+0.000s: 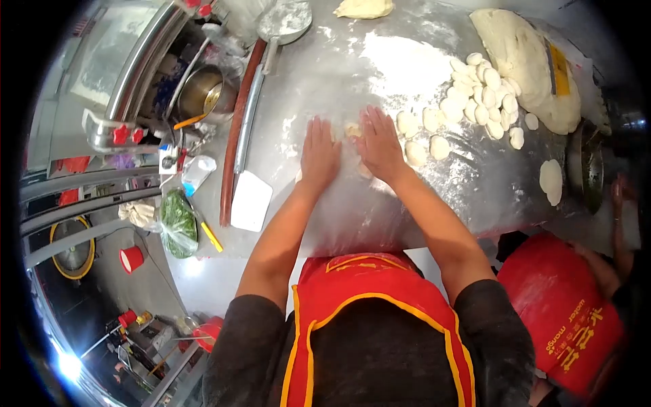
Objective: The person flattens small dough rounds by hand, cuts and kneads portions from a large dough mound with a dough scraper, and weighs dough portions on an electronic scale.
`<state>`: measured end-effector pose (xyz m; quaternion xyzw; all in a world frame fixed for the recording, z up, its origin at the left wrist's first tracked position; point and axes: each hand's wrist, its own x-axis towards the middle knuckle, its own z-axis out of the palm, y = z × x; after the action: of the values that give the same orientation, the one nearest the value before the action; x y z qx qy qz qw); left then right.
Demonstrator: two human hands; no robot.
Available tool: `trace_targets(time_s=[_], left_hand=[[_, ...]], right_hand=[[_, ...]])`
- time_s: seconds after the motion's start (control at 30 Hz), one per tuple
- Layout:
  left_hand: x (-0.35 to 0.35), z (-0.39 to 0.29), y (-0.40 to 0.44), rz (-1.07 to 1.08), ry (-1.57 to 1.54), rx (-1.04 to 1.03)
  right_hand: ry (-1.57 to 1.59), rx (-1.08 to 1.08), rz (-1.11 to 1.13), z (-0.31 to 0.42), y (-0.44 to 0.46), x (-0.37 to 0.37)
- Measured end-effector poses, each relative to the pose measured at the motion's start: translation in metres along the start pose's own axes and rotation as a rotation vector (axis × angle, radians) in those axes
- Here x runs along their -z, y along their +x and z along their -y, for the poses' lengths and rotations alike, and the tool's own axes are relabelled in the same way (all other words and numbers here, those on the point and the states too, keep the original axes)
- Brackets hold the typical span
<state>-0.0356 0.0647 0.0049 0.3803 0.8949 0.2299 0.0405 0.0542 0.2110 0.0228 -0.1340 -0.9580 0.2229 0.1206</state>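
Observation:
My left hand (320,153) lies palm down on the metal table (285,197), fingers stretched forward. A bit of dough shows at the edge of its wrist. To its right, my right hand (382,144) is also flat, fingers extended. A small dough piece (352,129) sits between the two hands, by the right fingers. Another dough piece (365,169) peeks out beside the right palm. What lies under the palms is hidden. Flattened dough rounds (416,153) rest just right of my right hand, near scattered white flour (407,64).
A heap of dough rounds (485,91) and a large dough mass (522,61) occupy the right. A long red-brown rod (239,136), a white scraper (251,201) and a flour scoop (285,22) lie left. A co-worker in a red apron (563,312) is at lower right.

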Motion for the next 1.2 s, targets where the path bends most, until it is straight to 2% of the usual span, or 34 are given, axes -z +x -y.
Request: trace_targets(time_s=[0.03,0.1,0.13,0.2,0.27,0.4,0.5,0.6,0.63,0.67,0.73,0.8,0.93,1.03,1.07,1.1,1.13,1.2], left_hand=[[-0.001,0.003,0.003,0.001,-0.045,-0.025],[0.003,0.011,0.000,0.012,-0.128,-0.065],[0.008,0.011,0.000,-0.008,-0.168,-0.011],[0.017,0.008,0.002,-0.058,-0.253,0.096],[0.019,0.018,-0.010,-0.112,-0.202,0.120],[0.039,0.024,-0.040,-0.201,-0.221,0.170],[0.051,0.031,-0.055,-0.215,-0.191,0.203],[0.059,0.031,-0.060,-0.245,-0.194,0.214],[0.059,0.032,-0.061,-0.256,-0.231,0.222],[0.059,0.033,-0.061,-0.269,-0.268,0.231],[0.059,0.033,-0.059,-0.291,-0.312,0.234],[0.058,0.029,-0.058,-0.304,-0.330,0.225],[0.055,0.016,-0.057,-0.307,-0.455,0.239],[0.060,0.013,-0.061,-0.317,-0.455,0.198],[0.062,0.013,-0.064,-0.326,-0.452,0.193],[0.063,0.014,-0.066,-0.336,-0.452,0.185],[0.063,0.015,-0.067,-0.346,-0.453,0.177],[0.060,0.016,-0.070,-0.327,-0.442,0.173]], right_hand=[[-0.059,0.026,-0.069,-0.013,0.005,0.002],[0.066,-0.103,-0.084,-0.053,0.026,0.013],[0.132,-0.168,-0.093,-0.072,0.037,0.017],[0.217,-0.378,-0.207,-0.092,0.061,0.042],[0.242,-0.589,-0.205,-0.106,0.087,0.051],[0.003,-0.505,-0.086,-0.155,0.116,0.024],[0.113,-0.296,-0.082,-0.209,0.117,-0.013],[0.857,-0.960,-0.032,-0.168,0.106,0.042],[1.166,-0.995,-0.079,-0.158,0.094,0.062],[1.104,-1.018,-0.144,-0.158,0.087,0.068],[1.247,-1.039,-0.338,-0.167,0.067,0.073],[1.197,-1.105,-0.510,-0.147,0.047,0.076],[1.111,-0.860,-0.124,-0.084,0.027,0.006],[1.044,-1.013,-0.111,-0.050,0.026,0.040],[1.218,-1.090,-0.299,-0.061,0.023,0.059],[1.189,-1.023,-0.390,-0.110,0.014,0.045],[1.050,-1.063,-0.475,-0.126,0.008,0.056],[1.158,-1.205,-0.733,-0.119,0.000,0.084]])
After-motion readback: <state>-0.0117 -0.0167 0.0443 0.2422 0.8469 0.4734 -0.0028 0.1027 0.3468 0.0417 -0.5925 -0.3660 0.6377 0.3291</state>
